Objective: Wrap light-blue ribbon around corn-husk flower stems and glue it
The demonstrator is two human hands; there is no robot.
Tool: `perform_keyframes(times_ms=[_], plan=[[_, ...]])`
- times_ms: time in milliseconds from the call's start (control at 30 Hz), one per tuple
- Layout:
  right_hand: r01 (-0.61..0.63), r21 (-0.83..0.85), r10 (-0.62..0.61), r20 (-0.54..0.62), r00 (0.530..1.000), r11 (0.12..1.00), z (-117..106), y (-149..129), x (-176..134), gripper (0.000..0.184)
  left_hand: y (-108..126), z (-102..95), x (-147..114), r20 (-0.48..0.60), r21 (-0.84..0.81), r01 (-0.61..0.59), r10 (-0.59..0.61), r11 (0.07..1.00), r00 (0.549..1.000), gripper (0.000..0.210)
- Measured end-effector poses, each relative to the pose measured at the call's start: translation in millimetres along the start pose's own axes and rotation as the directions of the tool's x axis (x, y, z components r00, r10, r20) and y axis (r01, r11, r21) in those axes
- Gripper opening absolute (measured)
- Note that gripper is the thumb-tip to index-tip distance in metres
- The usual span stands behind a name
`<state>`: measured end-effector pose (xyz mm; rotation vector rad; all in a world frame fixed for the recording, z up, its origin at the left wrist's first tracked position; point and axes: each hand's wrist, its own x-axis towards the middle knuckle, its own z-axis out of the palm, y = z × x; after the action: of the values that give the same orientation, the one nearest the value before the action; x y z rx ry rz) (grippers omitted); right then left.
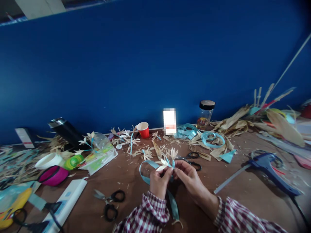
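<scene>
Both hands meet at the middle of the table around a pale husk flower (pixel 163 164) with light-blue wrapped stems. My left hand (pixel 159 181) is closed, thumb and fingers pinching the base of the flower. From the other side, my right hand (pixel 190 179) pinches the stem, with its fingertips close to the left thumb. A light-blue ribbon (pixel 173 205) loops out past the left hand and hangs down between the wrists. Black-handled scissors (pixel 111 200) lie spread at the left, and a second pair (pixel 195 161) lies just beyond the right hand.
A blue glue gun (pixel 272 174) with a glue stick lies at the right. A white power strip (pixel 70 197) is at the left. Farther back are a red paper cup (pixel 143 130), a lidded jar (pixel 206 115), ribbon coils (pixel 213 139) and dry husks (pixel 233 121).
</scene>
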<state>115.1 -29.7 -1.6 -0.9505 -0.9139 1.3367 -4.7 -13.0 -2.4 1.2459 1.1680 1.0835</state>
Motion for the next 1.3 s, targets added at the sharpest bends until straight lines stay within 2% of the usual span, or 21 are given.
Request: perform_keyframes(times_ms=[233, 433, 667, 800, 967, 1100, 1300], plan=[[-0.037, 0.057, 0.040, -0.047, 0.998, 0.998, -2, 7, 2, 0.027, 0, 1.4, -1, 0.020, 0.023, 0.029, -0.029, 0.999, 0.999, 0.030], [-0.037, 0.030, 0.038, -0.037, 0.999, 0.999, -1, 5, 1, 0.030, 2, 1.8, -3, -0.052, 0.051, 0.031, -0.028, 0.998, 0.998, 0.039], [-0.027, 0.064, 0.030, -0.046, 0.998, 0.998, 0, 3, 1, 0.029, 8, 3.1, -7, -0.022, 0.168, -0.127, 0.132, 0.978, 0.991, 0.029], [-0.017, 0.053, 0.019, -0.047, 0.999, 0.998, -1, 3, 2, 0.028, 7, 3.9, -9, -0.034, 0.204, -0.120, 0.129, 0.972, 0.991, 0.030], [-0.015, 0.064, 0.015, -0.004, 1.000, 0.998, -3, 7, 2, 0.029, 5, 5.0, -7, -0.092, 0.153, -0.155, 0.171, 0.976, 0.981, 0.027], [-0.018, 0.063, 0.018, 0.013, 1.000, 0.998, -3, 8, 3, 0.031, 5, 5.4, -7, -0.118, 0.160, -0.113, 0.133, 0.981, 0.984, 0.030], [-0.045, 0.080, 0.046, -0.010, 0.999, 0.996, 1, 4, 4, 0.035, 7, 3.7, -7, -0.089, 0.193, -0.088, 0.107, 0.977, 0.990, 0.036]])
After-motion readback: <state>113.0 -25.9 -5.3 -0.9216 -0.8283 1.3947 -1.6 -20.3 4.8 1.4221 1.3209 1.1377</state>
